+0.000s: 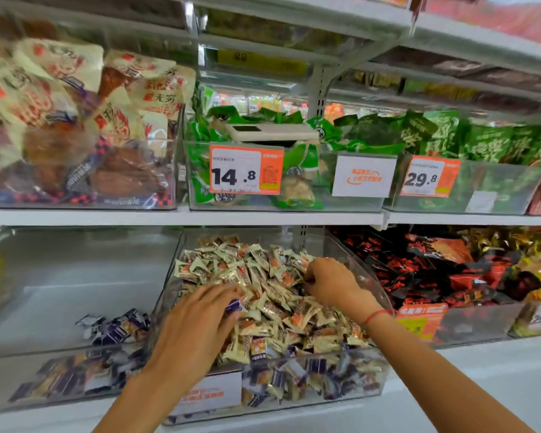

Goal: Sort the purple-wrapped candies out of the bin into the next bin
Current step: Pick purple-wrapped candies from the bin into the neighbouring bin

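Your left hand (197, 320) lies over the near left part of the candy pile in the clear bin (369, 279) on the lower shelf (497, 370). Its fingers (214, 296) are curled, and the fingertips pinch one purple-wrapped candy (233, 305) at the surface of the pile. Your right hand (331, 282) reaches deeper into the same bin, toward the right wall. Its fingers are bent downward into the cream-wrapped candies (263, 276); the fingertips are buried, so you cannot tell whether they hold anything. A red string bracelet (377, 314) circles your right wrist.

More purple-wrapped pieces show through the front wall of the bin, low in the pile, beneath the cream-wrapped layer. The next bin (75, 276), immediately to the left, holds a small cluster of sorted purple candies (116, 328) against its right wall, near your left hand. Its front wall shows a blurred view of further purple wrappers.

To the right, a third bin holds red-and-black packets (434, 270). On the upper shelf, a bin of green packets (294, 170) carries a price tag (245, 170) reading 14.8, and a white device (272, 132) rests on top of those packets.
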Available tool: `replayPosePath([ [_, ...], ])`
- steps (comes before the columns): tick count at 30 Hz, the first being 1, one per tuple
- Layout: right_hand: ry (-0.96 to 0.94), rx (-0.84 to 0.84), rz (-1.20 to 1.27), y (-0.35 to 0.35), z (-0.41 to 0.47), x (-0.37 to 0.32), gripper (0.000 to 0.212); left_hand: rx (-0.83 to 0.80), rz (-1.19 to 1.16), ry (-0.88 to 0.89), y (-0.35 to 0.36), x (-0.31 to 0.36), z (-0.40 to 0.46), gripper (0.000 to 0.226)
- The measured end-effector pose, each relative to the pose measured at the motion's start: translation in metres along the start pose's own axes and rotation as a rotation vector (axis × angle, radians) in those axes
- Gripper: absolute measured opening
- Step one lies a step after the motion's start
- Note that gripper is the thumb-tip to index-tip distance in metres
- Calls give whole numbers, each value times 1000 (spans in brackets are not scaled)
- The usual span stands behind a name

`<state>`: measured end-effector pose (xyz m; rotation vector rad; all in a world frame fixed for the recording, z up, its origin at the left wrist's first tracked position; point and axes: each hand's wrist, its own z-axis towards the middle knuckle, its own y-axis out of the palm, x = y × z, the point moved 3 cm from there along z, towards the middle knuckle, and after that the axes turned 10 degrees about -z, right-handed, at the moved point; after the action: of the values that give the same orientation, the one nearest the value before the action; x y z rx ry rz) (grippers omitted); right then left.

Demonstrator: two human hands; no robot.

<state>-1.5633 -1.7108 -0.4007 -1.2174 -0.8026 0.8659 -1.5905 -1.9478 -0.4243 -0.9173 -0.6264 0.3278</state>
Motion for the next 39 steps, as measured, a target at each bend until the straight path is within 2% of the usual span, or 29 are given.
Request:
replayPosePath([
  [4, -51, -14, 216, -2, -10, 4, 22, -4, -16, 25, -2, -3, -3, 43],
  [7, -1, 69, 473, -1, -9, 3, 29, 5, -39, 6, -4, -11, -6, 41],
  [10, 35, 122, 565, -7, 8, -9, 22, 10, -45, -18, -4, -13, -7, 44],
  [11, 40, 108, 562, -10, 15, -17, 20, 17, -44, -21, -4, -13, -7, 45],
  [14, 16, 33, 433, -10, 33, -35, 44, 56, -37, -10, -3, -11, -6, 45],
  [15, 17, 24, 405, -9, 37, -38, 47, 72, -37, -1, -3, -10, -5, 45],
  [18, -20, 88, 399, -16, 35, -39, 39, 95, -19, 7, -4, -9, -4, 42],
  [22, -79, 211, 207, -36, 5, -12, 33, 101, -38, 21, -2, -7, -3, 39],
  [24, -88, 94, 124, -35, -10, 7, 33, 102, -52, 29, 0, -7, -3, 39],
  [26, -129, -2, 196, -34, -18, 15, 26, 105, -63, 37, 4, -6, -1, 37],
  [28, -173, 78, 260, -37, -16, 10, 17, 111, -74, 46, 7, -5, 0, 37],
  [31, -206, 185, 211, -32, 6, -9, 23, 137, -110, 47, 9, -3, 0, 40],
  [33, -210, 66, 156, -22, 28, -23, 38, 149, -134, 41, 9, -2, -1, 39],
  [36, -186, -317, 126, -5, 49, -36, 70, 139, -142, 22, 8, -2, -1, 41],
  [37, -166, -365, 135, -3, 53, -39, 73, 132, -140, 13, 7, -2, 0, 43],
  [39, -145, -346, 134, -1, 58, -41, 70, 124, -136, 3, 5, -2, 1, 46],
])
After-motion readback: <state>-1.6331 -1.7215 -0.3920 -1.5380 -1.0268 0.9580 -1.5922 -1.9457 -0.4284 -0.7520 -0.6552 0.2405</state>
